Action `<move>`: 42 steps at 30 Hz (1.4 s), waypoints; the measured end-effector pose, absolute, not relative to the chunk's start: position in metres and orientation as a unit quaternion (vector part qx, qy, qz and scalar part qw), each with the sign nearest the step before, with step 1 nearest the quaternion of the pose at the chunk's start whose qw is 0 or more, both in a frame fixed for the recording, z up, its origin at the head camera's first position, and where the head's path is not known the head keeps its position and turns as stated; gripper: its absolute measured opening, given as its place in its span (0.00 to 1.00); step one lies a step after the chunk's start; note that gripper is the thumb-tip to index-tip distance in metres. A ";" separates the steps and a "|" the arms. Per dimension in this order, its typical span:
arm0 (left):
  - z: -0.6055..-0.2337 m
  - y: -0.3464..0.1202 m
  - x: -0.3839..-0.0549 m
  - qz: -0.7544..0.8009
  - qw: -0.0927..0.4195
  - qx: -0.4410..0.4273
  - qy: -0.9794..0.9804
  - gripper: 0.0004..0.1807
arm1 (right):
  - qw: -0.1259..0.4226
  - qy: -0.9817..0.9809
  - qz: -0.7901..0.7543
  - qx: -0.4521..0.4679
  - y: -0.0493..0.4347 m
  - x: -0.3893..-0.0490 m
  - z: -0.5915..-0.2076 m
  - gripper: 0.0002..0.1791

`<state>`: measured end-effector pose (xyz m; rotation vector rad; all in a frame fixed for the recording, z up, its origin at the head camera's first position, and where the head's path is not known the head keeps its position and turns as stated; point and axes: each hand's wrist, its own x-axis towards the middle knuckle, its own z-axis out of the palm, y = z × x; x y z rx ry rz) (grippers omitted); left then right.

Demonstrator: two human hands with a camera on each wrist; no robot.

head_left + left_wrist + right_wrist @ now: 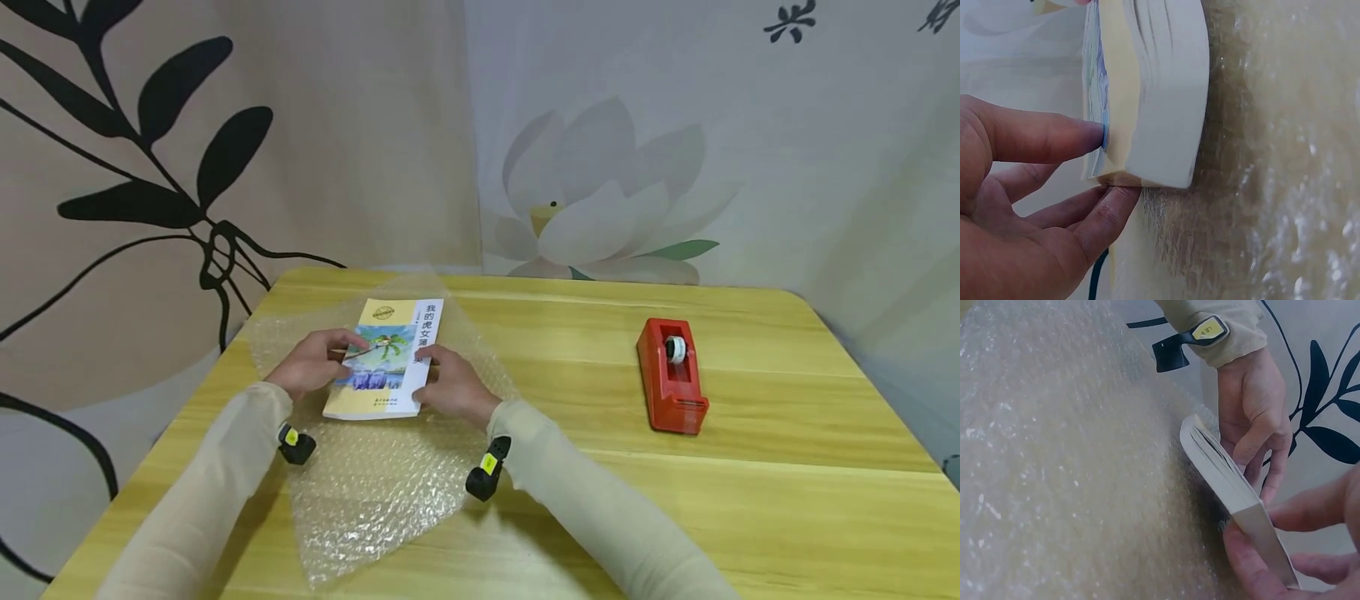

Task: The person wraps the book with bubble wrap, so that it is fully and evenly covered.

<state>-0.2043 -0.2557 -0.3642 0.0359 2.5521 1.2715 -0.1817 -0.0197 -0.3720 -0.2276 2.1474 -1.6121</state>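
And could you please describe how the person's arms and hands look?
Long cream sleeves cover both arms. The left hand and right hand are bare, without gloves. Each wrist wears a small black device with a yellow label.

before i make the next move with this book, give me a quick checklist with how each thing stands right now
1. Left hand grips the book: ok, thumb on the cover, fingers at its edge and underside.
2. Right hand grips the spine side: ok.
3. Bubble wrap extends beyond the book on every side: ok.
4. Book centred on the sheet: not ok, it lies towards the far end, with more wrap on the near side.
5. Book resting fully flat on the wrap: cannot tell, the fingers and viewing angles hide its underside.
6. Tape dispenser clear of the sheet: ok, it stands apart on the table, to the right.
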 end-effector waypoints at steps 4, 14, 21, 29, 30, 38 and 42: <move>-0.365 -0.258 -0.203 0.436 0.147 0.007 0.888 0.24 | 0.225 0.781 -0.577 -0.081 -0.020 -0.180 -0.372 0.38; -0.366 -0.261 -0.207 0.440 0.145 0.008 0.886 0.24 | 0.218 0.790 -0.566 -0.088 -0.022 -0.181 -0.371 0.38; -0.366 -0.262 -0.208 0.444 0.142 0.016 0.885 0.24 | 0.220 0.791 -0.564 -0.087 -0.023 -0.181 -0.369 0.38; -0.365 -0.259 -0.209 0.443 0.143 0.010 0.885 0.24 | 0.227 0.801 -0.547 -0.091 -0.021 -0.182 -0.369 0.38; -0.365 -0.259 -0.209 0.443 0.143 0.009 0.885 0.23 | 0.228 0.801 -0.547 -0.089 -0.021 -0.182 -0.369 0.38; -0.365 -0.259 -0.209 0.430 0.143 0.006 0.891 0.22 | 0.222 0.819 -0.522 -0.088 -0.021 -0.182 -0.369 0.38; -0.365 -0.260 -0.210 0.408 0.144 0.017 0.901 0.21 | 0.214 0.822 -0.519 -0.100 -0.021 -0.182 -0.370 0.38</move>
